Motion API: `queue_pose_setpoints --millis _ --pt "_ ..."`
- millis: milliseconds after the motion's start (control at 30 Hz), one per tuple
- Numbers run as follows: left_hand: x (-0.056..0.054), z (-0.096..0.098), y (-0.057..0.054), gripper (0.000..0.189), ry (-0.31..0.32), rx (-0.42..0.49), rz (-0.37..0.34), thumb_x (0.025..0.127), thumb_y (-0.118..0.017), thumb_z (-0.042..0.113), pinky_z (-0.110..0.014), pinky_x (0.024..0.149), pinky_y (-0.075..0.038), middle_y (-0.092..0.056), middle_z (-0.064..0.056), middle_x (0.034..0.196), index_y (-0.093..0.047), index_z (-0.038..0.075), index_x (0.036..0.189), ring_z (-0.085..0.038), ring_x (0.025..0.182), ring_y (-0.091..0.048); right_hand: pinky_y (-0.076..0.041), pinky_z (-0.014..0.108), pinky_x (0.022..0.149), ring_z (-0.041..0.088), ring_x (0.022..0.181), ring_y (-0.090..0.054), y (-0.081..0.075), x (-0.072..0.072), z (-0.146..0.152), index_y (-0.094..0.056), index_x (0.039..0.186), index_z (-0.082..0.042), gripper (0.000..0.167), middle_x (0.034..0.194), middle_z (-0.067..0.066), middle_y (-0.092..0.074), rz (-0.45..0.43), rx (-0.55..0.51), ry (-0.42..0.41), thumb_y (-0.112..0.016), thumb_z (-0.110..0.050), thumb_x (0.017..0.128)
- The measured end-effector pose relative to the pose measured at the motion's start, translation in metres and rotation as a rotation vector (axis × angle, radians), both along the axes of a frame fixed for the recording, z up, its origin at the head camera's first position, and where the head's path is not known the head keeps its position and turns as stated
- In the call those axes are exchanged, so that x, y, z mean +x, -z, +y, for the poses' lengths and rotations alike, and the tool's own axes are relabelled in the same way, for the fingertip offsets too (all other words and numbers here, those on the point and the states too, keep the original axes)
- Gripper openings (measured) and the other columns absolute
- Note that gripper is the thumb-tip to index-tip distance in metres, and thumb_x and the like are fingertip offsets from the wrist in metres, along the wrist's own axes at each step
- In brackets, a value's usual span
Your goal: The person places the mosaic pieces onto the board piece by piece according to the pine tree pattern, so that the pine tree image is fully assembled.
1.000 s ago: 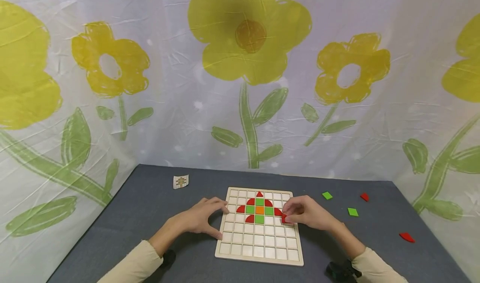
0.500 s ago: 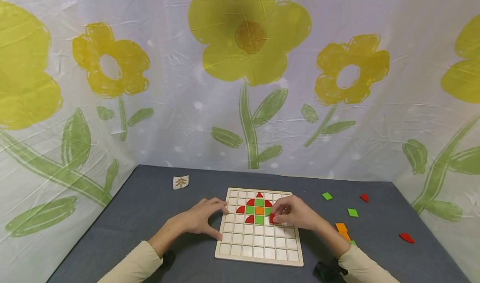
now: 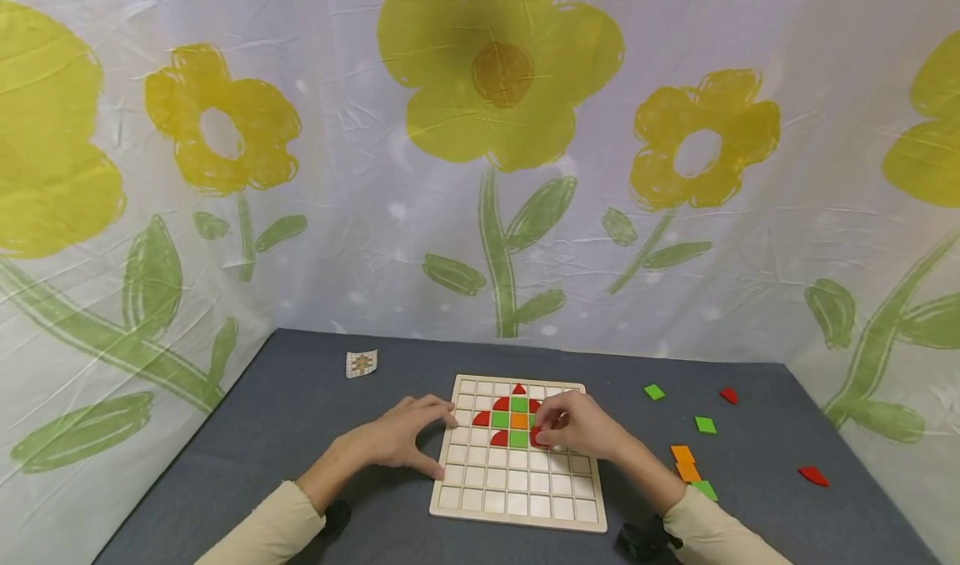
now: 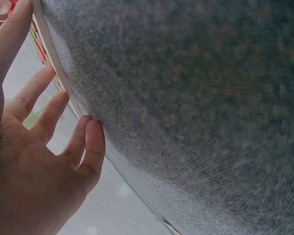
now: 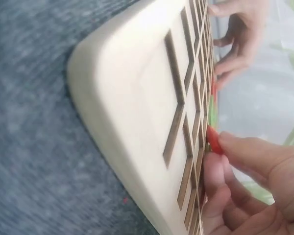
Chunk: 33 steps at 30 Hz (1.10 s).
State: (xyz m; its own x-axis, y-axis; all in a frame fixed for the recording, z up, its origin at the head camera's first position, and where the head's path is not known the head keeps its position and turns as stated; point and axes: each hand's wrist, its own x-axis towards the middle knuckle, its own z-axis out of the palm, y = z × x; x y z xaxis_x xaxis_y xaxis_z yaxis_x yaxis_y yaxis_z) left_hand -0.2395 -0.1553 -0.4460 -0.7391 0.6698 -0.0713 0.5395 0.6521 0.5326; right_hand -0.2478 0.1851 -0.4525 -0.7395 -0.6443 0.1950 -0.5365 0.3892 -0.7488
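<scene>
Beige sleeves (image 3: 270,525), lightly creased; black wrist devices (image 3: 643,542) (partly hidden).

board (image 3: 517,477) between hands (image 3: 405,437) (image 3: 581,425), loose tiles (image 3: 706,424) right

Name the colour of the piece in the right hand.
The piece is red; the right wrist view shows it best.

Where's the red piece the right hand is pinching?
In the head view, the red piece, pinched by the right hand, is at the grid board, just right of its lowest green square.
</scene>
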Motion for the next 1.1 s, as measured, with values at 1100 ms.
queue_pose_setpoints --millis 1100 --pt "-0.0004 0.0002 0.0013 0.065 -0.004 -0.01 0.006 0.078 -0.089 0.042 -0.061 0.102 -0.036 -0.044 -0.01 0.15 -0.061 0.016 0.131 -0.04 0.129 -0.041 -0.05 0.027 0.063 0.012 0.069 -0.059 0.0011 0.0041 0.005 -0.074 0.093 -0.005 0.009 0.079 -0.004 -0.064 0.043 0.043 0.032 -0.08 -0.003 0.088"
